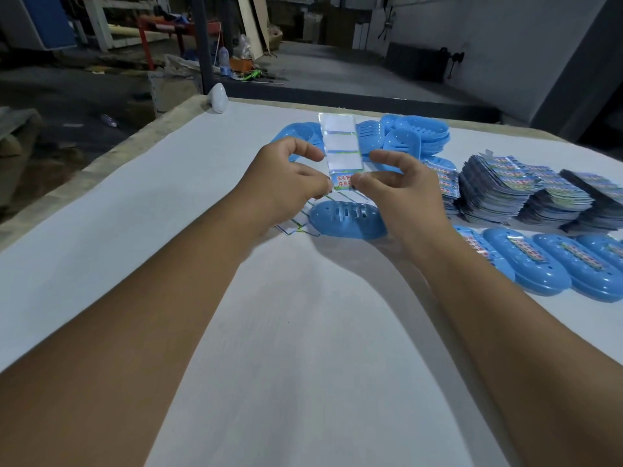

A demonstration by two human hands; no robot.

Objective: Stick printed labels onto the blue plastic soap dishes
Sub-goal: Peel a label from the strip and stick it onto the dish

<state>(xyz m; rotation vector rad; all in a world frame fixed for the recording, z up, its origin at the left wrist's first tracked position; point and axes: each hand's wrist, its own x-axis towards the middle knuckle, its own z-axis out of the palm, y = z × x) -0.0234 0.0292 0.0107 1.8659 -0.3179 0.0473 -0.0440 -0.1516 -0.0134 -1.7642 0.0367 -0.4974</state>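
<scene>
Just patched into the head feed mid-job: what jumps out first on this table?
Dead centre, the left hand and right hand pinch the bottom of a label strip held upright, its upper labels already peeled away and one printed label left. Just below them a blue soap dish lies unlabelled on the white table. At right are stacks of label sheets, with a row of labelled dishes in front.

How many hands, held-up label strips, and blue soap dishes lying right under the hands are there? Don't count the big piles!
Hands: 2 (left hand, right hand)
Held-up label strip: 1
Blue soap dish under the hands: 1
Total: 4
</scene>
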